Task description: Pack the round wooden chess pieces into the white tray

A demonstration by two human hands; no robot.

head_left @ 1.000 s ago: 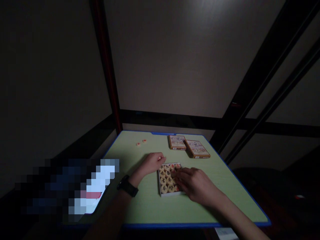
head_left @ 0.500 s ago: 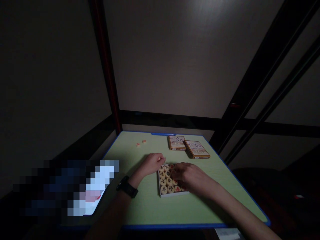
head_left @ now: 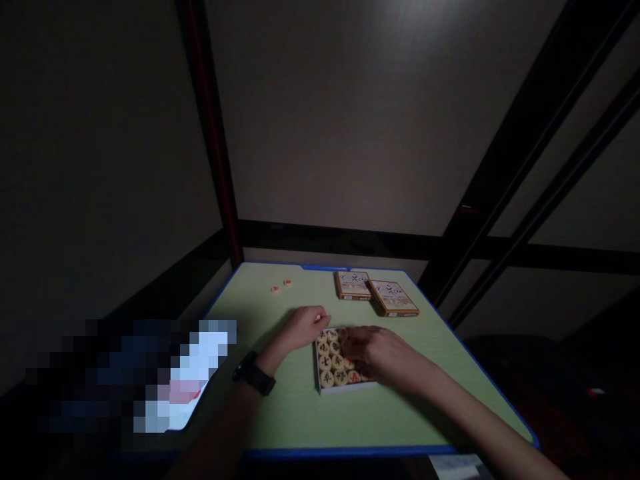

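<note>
A shallow white box [head_left: 319, 389] of round wooden chess pieces [head_left: 332, 363] with black and red marks lies on the green table [head_left: 300, 413]. My left hand [head_left: 304, 327], a black watch on its wrist, rests curled against the box's far left corner. My right hand [head_left: 383, 353] lies over the box's right half, fingers bent down onto the pieces near the far edge. What the fingertips grip is hidden.
Two orange-rimmed box lids [head_left: 354, 285] [head_left: 393, 297] lie at the table's far right. Two loose pieces [head_left: 281, 285] sit at the far left. A blurred lit object [head_left: 195, 373] lies at the table's left edge. Dark metal posts [head_left: 213, 133] stand behind.
My right hand has slid from the box's near right part toward its far edge. My left hand has stayed at the corner.
</note>
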